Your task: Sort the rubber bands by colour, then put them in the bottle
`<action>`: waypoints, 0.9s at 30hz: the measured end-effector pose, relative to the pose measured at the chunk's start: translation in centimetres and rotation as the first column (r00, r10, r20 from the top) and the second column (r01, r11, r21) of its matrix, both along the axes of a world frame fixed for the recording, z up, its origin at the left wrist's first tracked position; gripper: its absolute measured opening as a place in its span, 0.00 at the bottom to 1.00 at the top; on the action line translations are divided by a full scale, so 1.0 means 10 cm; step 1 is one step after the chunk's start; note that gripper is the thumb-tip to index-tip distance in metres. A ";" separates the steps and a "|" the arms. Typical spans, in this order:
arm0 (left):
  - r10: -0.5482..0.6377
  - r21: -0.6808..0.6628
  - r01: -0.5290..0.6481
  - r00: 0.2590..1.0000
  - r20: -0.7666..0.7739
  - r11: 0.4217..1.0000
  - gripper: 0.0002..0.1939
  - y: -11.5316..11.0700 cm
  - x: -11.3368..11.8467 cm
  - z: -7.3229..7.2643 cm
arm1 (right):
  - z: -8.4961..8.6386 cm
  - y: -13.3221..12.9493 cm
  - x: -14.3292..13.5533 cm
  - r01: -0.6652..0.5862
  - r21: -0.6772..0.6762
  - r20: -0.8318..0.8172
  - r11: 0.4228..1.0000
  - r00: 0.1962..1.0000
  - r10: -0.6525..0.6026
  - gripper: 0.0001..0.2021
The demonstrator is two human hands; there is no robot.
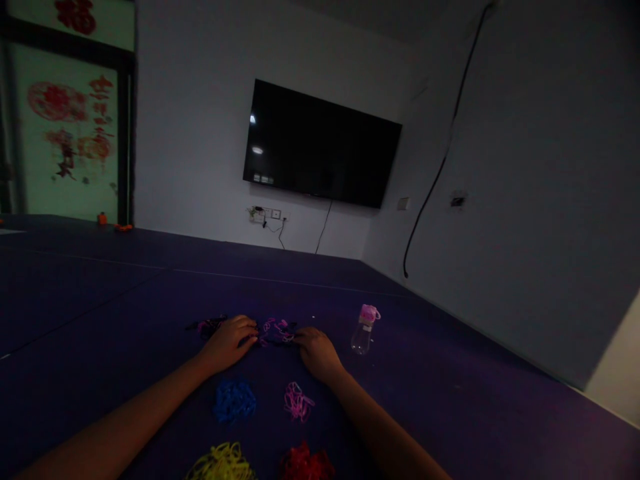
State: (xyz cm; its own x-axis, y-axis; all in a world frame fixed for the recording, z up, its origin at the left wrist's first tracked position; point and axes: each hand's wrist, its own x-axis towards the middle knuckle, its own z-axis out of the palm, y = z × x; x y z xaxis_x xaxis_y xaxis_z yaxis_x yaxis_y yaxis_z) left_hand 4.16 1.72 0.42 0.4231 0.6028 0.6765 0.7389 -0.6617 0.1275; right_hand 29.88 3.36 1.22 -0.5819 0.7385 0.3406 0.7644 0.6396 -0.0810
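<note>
My left hand (233,341) rests palm-down on the dark purple surface, its thumb and fingers apart. Beside its outer edge lies a dark heap of black and pink rubber bands (213,325). Loose pink and black bands (275,330) are scattered between my two hands. My right hand (317,351) lies low on the other side of them, fingers stretched toward the bands and touching some black ones at the edge. Nothing lifted shows in either hand. Closer to me are a blue pile (235,400) and a pink pile (298,401) of bands.
A yellow pile (223,463) and a red pile (306,463) sit at the near edge of view. A clear bottle with a pink lid (363,337) stands right of my right hand. Beyond the purple surface (150,293) are walls and a screen (323,143).
</note>
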 end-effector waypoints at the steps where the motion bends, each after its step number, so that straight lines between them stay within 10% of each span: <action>1: -0.003 -0.002 0.003 1.000 -0.001 1.000 0.10 0.00 0.00 0.00 | -0.01 0.00 0.00 0.031 0.001 0.000 1.000 1.000 -0.031 0.20; 7: -0.021 -0.011 0.021 1.000 -0.012 1.000 0.10 -0.02 0.01 0.01 | 0.00 -0.02 0.01 0.148 0.013 -0.011 0.989 0.989 -0.148 0.19; 19: -0.014 -0.013 0.013 1.000 -0.021 1.000 0.11 -0.04 0.03 0.00 | 0.01 -0.14 -0.06 -0.169 0.018 0.043 0.986 0.985 0.168 0.21; 27: -0.015 -0.038 0.013 0.999 -0.038 0.999 0.11 -0.04 0.03 0.01 | -0.01 -0.10 -0.05 0.003 0.001 -0.039 1.000 0.999 -0.003 0.19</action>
